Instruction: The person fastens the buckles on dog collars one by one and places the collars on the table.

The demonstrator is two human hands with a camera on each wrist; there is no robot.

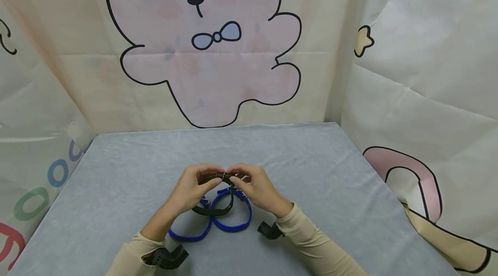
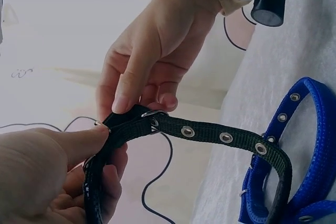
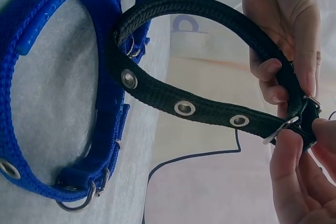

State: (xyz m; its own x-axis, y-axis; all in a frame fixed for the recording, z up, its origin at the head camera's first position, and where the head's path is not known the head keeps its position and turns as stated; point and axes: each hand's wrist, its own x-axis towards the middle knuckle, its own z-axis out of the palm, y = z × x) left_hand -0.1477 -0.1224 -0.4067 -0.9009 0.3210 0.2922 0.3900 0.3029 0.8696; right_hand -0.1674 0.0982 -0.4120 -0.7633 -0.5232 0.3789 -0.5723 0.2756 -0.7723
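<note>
A dark green collar [image 1: 212,212] with metal eyelets is held up in a loop above the table. My left hand [image 1: 190,188] grips it near the buckle end, thumb on top and fingers curled beneath. With thumb and fingertips my right hand [image 1: 260,188] pinches the strap close to the metal ring [image 3: 283,129]. In the left wrist view, the strap [image 2: 210,136] runs through the hardware between both hands. Two blue collars lie below: the right blue collar [image 1: 232,227] and the left blue collar [image 1: 188,239], each closed into a loop.
A grey cloth covers the table [image 1: 330,207]. Light fabric walls with cartoon prints, including a large bear [image 1: 218,77], stand behind and at both sides. Each wrist carries a black camera mount [image 1: 167,258] near the sleeve.
</note>
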